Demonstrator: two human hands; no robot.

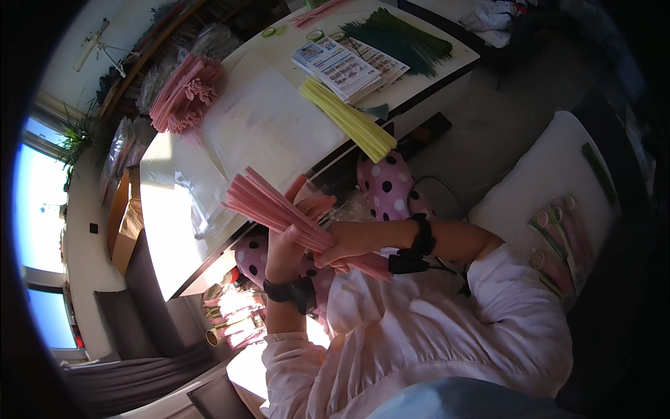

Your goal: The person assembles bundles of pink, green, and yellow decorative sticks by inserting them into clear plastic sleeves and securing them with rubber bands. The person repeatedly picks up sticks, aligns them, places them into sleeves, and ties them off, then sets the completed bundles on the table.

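Observation:
A bundle of long pink pipe cleaners (262, 202) slants across my lap, its loose ends fanning toward the upper left. My left hand (287, 244) supports it around the middle, thumb across the near side and some fingers reaching out beyond the far side. Lower down, my right hand (340, 241) wraps around the same bundle, whose tail comes out below toward my shirt. Black bands circle both my wrists. Yellow pipe cleaners (349, 120) lie at the table's near edge, their ends overhanging it.
On the white table (255, 115) are a large pink pipe cleaner pile (185, 98), printed sheets (340, 68), dark green pipe cleaners (401, 38) and tape rolls. A cardboard box (125, 220) stands left. At right, a pale surface (520, 178) bears scissors (556, 214) and packets.

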